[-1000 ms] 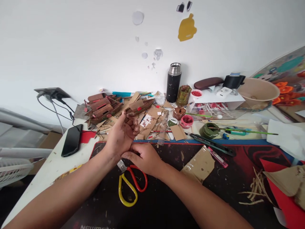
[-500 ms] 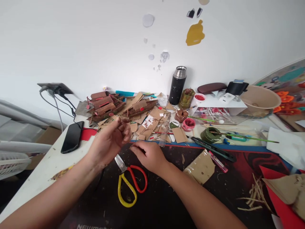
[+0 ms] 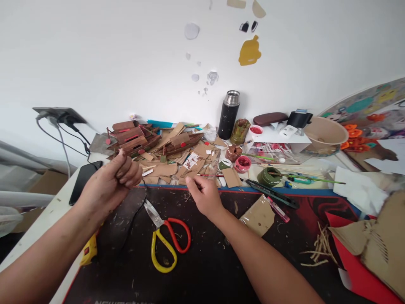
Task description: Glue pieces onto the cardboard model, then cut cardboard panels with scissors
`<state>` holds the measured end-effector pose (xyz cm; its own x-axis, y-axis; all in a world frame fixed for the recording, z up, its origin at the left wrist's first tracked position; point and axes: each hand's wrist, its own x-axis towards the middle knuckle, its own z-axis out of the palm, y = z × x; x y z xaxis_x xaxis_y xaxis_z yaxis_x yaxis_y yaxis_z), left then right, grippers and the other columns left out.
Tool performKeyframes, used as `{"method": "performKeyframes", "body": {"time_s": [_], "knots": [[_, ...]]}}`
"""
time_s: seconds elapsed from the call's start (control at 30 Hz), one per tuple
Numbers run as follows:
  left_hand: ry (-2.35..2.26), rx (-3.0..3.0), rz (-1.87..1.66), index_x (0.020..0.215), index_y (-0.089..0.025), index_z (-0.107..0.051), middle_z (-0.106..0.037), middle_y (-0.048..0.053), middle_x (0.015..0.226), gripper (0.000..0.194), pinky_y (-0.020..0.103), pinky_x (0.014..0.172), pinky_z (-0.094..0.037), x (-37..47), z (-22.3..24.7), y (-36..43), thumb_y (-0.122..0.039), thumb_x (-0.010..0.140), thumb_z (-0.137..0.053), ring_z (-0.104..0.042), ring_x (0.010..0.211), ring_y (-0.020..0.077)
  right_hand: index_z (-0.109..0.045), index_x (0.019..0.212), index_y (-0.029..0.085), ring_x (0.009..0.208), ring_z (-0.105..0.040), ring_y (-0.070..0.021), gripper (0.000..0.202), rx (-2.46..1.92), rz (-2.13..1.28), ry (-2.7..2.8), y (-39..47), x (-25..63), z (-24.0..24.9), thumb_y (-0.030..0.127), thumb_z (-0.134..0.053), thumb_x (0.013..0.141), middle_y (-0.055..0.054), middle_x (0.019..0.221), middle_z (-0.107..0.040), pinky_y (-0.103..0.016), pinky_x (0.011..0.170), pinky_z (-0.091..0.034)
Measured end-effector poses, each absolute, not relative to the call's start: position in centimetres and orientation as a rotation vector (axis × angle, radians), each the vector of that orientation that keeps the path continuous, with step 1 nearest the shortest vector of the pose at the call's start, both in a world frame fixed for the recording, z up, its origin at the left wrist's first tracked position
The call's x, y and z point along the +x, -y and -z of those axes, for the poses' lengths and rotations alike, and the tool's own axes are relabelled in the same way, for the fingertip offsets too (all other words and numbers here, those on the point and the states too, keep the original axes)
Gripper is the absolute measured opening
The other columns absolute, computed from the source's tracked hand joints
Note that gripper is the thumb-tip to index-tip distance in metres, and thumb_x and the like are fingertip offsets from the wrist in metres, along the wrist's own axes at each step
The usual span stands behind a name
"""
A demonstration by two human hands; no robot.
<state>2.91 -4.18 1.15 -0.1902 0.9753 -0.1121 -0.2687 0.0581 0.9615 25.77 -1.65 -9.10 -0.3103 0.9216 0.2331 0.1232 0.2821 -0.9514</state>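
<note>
My left hand [image 3: 110, 179] is raised over the left part of the dark mat, its fingers curled in; anything between them is too small to make out. My right hand [image 3: 204, 196] is closed, thumb against the fingers, above the mat's back edge, and what it may pinch is hidden. The two hands are apart. Below and between them lie scissors [image 3: 156, 220] with one yellow and one red handle, blades slightly towards the left. A thin black cord [image 3: 134, 219] hangs or lies beside the blades. Behind the hands are brown model boats [image 3: 134, 141] among cardboard scraps [image 3: 164, 169].
A phone [image 3: 82, 181] lies at the left edge, a yellow tool [image 3: 89, 251] under my left forearm. Paint jars [image 3: 268, 177], a black flask [image 3: 228, 116] and a cutter [image 3: 270, 194] stand or lie behind. Cardboard [image 3: 259, 215] and twine pieces [image 3: 321, 245] are at the right.
My hands have moved apart, the left one leftwards with its fingers curled tighter. The view has shifted right, and the yellow tool shows more.
</note>
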Motion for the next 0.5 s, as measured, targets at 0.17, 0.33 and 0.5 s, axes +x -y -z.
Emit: {"method": "performKeyframes", "body": {"time_s": [0.17, 0.33, 0.5], "knots": [[-1.514, 1.304, -1.083, 0.067, -0.021, -0.064, -0.051, -0.001, 0.055, 0.05, 0.025, 0.05, -0.037, 0.1, -0.3, 5.3, -0.062, 0.096, -0.066, -0.042, 0.052, 0.0133, -0.04, 0.064, 0.023, 0.058, -0.04, -0.013, 0.048, -0.989, -1.106, 1.729, 1.5, 25.8, 9.5, 0.047, -0.05, 0.105, 0.005, 0.057, -0.037, -0.029, 0.059, -0.027], [-1.634, 1.942, -0.444, 0.157, -0.035, -0.053, -0.066, 0.006, 0.151, 0.057, 0.046, 0.114, -0.049, -0.1, 0.4, 9.0, -0.049, 0.103, -0.06, -0.062, 0.135, 0.0306, -0.052, 0.067, 0.022, 0.06, -0.051, -0.0146, 0.046, -1.019, -1.096, 1.773, 1.6, 25.8, 9.7, 0.046, -0.049, 0.106, 0.003, 0.06, -0.05, -0.029, 0.061, -0.031], [-1.237, 2.284, 0.138, 0.168, -0.052, -0.026, -0.036, -0.001, 0.177, 0.094, 0.059, 0.128, -0.036, 2.2, 2.4, 13.8, -0.035, 0.091, -0.078, -0.036, 0.161, 0.0346, -0.061, 0.072, 0.021, 0.064, -0.059, -0.0157, 0.043, -1.004, -1.125, 1.764, 1.6, 25.8, 9.7, 0.044, -0.05, 0.107, 0.001, 0.065, -0.061, -0.028, 0.065, -0.037]]}}
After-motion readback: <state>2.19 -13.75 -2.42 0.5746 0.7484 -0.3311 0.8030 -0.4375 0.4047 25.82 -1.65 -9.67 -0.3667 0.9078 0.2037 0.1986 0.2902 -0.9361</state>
